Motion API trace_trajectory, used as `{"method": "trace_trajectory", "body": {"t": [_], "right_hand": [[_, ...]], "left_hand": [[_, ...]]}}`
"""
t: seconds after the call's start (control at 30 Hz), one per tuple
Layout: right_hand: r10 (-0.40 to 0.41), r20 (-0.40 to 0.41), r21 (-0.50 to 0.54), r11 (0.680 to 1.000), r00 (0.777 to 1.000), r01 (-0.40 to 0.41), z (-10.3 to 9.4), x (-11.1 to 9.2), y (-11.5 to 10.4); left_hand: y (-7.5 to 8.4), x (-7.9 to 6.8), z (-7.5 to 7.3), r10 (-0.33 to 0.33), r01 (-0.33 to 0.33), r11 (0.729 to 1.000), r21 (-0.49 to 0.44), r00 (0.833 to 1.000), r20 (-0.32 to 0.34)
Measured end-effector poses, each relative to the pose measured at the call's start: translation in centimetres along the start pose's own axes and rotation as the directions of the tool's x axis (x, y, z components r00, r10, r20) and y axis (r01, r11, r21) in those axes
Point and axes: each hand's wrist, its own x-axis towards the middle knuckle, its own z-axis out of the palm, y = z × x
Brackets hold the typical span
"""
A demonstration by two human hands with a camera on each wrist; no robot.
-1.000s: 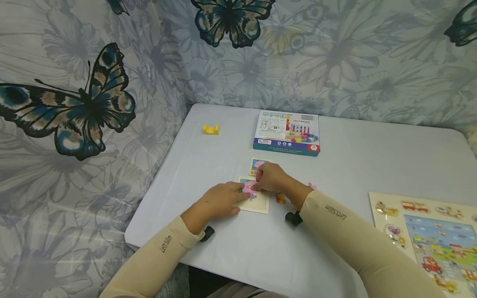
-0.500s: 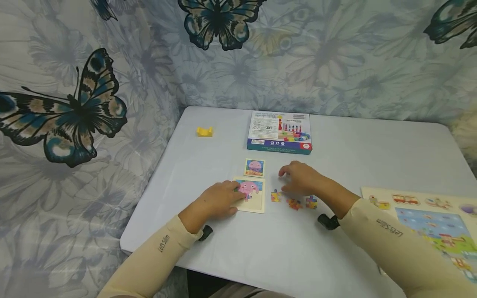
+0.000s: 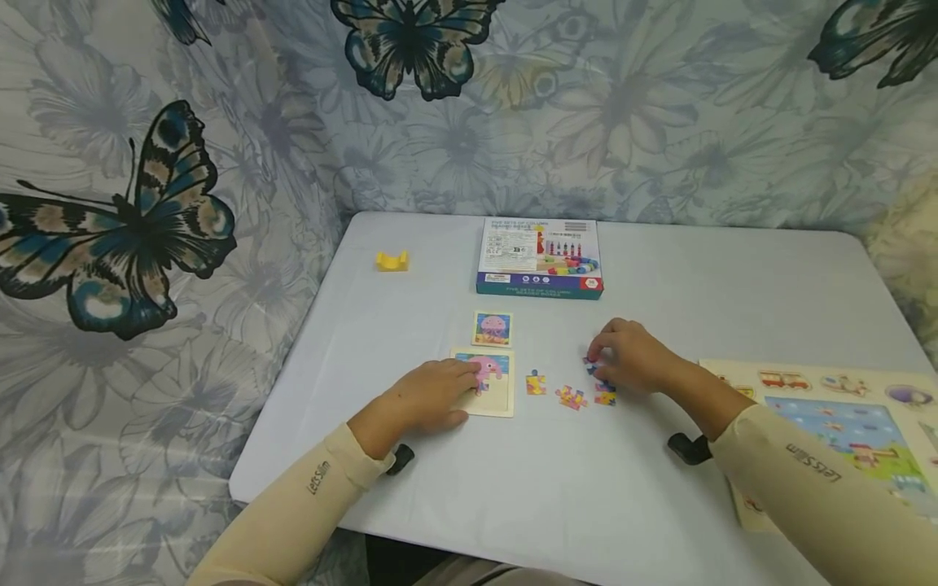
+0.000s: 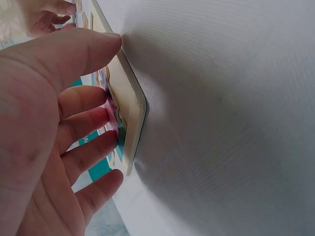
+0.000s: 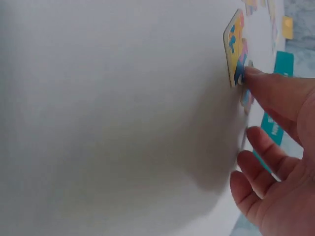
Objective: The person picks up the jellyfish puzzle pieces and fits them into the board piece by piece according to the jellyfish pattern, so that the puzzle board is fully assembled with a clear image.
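My left hand (image 3: 421, 399) lies with extended fingers on a small wooden puzzle board (image 3: 501, 403), holding it by touch against the table. In the left wrist view, its fingertips rest on the pink pieces (image 4: 114, 110) in the board. Over to the right, my right hand (image 3: 633, 358) pinches a blue and pink puzzle piece (image 3: 589, 366) between thumb and finger; the fingers partly cover it. Beside it lies a yellow and blue puzzle piece (image 5: 233, 49). More loose pieces are a yellow one (image 3: 536, 382) and an orange-pink one (image 3: 571, 397).
A small picture card (image 3: 493, 329) with a pink octopus-like figure lies just behind the board. Farther back are a flat toy box (image 3: 540, 259) and a yellow curved block (image 3: 392, 261). A large picture board (image 3: 799, 391) lies at the right, partly under the right forearm.
My right hand has left the puzzle board, moved right and come down on a loose piece. The left hand stays on the board. The head view has shifted slightly.
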Motion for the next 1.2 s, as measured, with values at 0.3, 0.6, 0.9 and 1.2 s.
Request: {"method": "trace_trajectory", "body": {"t": [0.3, 0.6, 0.9, 1.2], "right_hand": [[0.039, 0.013, 0.057, 0.998, 0.999, -0.040, 0.3, 0.1, -0.3], [0.063, 0.064, 0.108, 0.992, 0.996, -0.069, -0.4, 1.1, -0.8], [0.064, 0.094, 0.328, 0.940, 0.994, -0.091, 0.1, 3.2, -5.3], [0.012, 0.189, 0.446, 0.890, 0.982, -0.097, 3.6, 5.4, -10.9]], "left_hand": [[0.1, -0.1, 0.1, -0.016, 0.016, 1.000, -0.019, 1.000, 0.017], [-0.1, -0.3, 0.2, -0.012, 0.012, 1.000, -0.025, 1.000, 0.003], [-0.3, -0.1, 0.3, -0.001, 0.001, 0.999, -0.039, 1.000, -0.006], [-0.5, 0.2, 0.4, -0.026, 0.023, 0.993, -0.116, 0.999, -0.029]]}}
